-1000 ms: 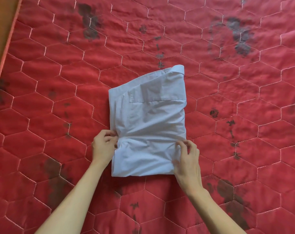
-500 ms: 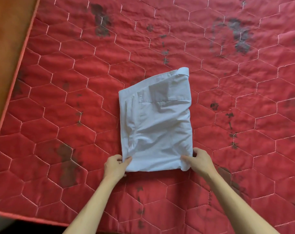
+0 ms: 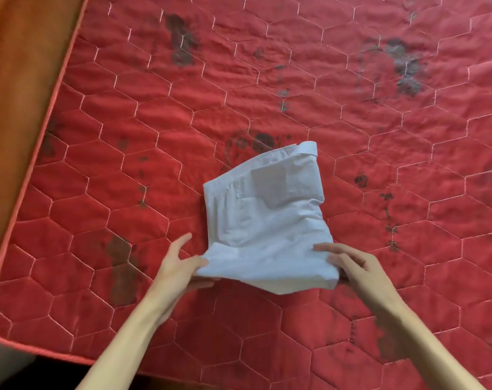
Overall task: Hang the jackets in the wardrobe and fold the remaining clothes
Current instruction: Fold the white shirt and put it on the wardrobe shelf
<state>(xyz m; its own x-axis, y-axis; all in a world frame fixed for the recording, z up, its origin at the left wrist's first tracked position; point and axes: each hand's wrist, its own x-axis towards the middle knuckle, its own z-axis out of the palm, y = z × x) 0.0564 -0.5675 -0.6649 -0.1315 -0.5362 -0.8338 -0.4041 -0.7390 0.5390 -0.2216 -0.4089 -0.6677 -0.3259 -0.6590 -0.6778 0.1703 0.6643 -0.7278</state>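
- The folded white shirt (image 3: pixel 267 218) lies on the red quilted mattress (image 3: pixel 351 94), with its near edge raised.
- My left hand (image 3: pixel 177 267): thumb and fingers pinch the near left corner.
- My right hand (image 3: pixel 354 267): fingers grip the near right corner.

Our forearms (image 3: pixel 126 342) cut off at the lower edge, red mattress (image 3: pixel 267 80) running past top and right, some left hand (image 3: pixel 177 266) fingers hidden under the white shirt (image 3: pixel 270 220), right hand (image 3: pixel 357 271) partly beneath it too, pocket tag (image 3: pixel 238 188) too small for us to read.
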